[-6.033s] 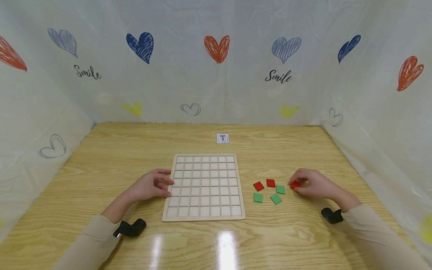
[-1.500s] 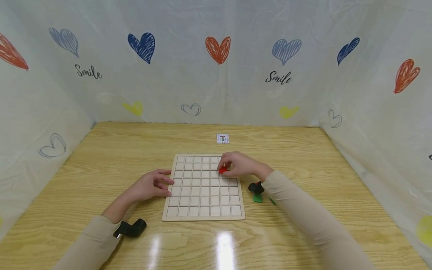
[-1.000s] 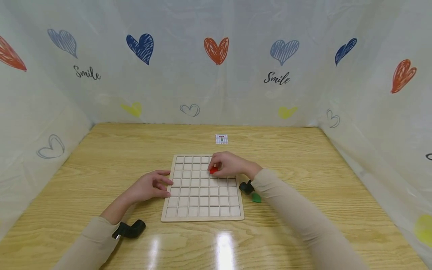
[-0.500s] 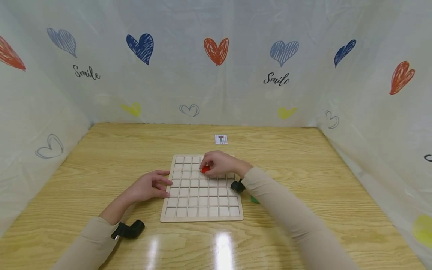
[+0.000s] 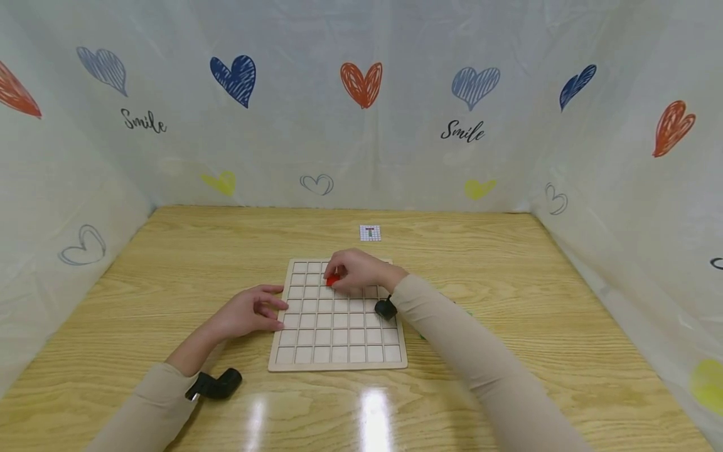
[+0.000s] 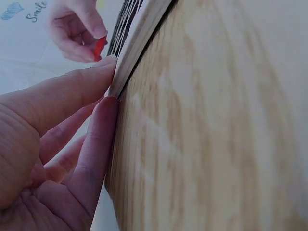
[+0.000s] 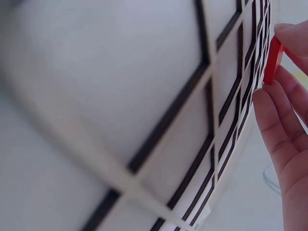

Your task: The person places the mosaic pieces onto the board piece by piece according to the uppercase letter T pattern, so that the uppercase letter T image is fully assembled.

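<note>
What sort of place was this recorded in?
Probably a tabletop recording booth: heart-printed white sheeting rises on three sides of a wooden table, and black devices, perhaps cameras, sit at both wrists.

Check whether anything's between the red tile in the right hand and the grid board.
Nothing visible is. The right hand pinches the red tile close by the grid board, with no other piece between. The left hand is at the board's left edge.
</note>
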Demonstrator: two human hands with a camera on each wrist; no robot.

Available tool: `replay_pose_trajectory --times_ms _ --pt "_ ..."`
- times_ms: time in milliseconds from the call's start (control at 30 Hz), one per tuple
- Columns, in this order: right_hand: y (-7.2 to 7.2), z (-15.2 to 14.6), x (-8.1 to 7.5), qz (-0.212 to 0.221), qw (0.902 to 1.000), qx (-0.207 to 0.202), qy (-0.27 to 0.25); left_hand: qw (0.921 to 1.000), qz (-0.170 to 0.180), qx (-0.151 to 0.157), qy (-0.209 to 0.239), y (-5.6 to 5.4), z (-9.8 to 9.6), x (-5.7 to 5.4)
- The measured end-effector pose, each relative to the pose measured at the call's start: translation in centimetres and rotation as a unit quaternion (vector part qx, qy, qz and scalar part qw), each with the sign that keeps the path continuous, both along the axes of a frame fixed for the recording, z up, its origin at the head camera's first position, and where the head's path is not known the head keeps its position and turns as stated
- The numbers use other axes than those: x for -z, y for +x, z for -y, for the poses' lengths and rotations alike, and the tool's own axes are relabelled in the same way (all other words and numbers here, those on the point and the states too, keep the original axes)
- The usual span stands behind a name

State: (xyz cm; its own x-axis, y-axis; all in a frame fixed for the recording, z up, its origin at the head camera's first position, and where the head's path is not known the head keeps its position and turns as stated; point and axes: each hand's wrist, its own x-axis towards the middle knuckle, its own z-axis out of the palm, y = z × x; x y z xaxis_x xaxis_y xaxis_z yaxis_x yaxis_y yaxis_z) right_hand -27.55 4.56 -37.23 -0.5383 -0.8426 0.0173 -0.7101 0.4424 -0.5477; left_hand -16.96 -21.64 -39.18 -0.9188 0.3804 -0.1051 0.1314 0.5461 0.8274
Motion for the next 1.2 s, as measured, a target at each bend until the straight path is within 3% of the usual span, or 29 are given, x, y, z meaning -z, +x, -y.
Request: replay_pose_trajectory --times_ms 567,1200 --pt "-0.8 1.8 -0.5 -0.002 0.9987 0.022 0.047 1.0 -0.003 0.003 -0.004 -0.2 0.1 0.1" --pt "-0.8 1.9 -0.6 -0.024 0.9974 0.001 0.068 1.0 -0.005 0.006 0.002 -0.3 0.3 0.4"
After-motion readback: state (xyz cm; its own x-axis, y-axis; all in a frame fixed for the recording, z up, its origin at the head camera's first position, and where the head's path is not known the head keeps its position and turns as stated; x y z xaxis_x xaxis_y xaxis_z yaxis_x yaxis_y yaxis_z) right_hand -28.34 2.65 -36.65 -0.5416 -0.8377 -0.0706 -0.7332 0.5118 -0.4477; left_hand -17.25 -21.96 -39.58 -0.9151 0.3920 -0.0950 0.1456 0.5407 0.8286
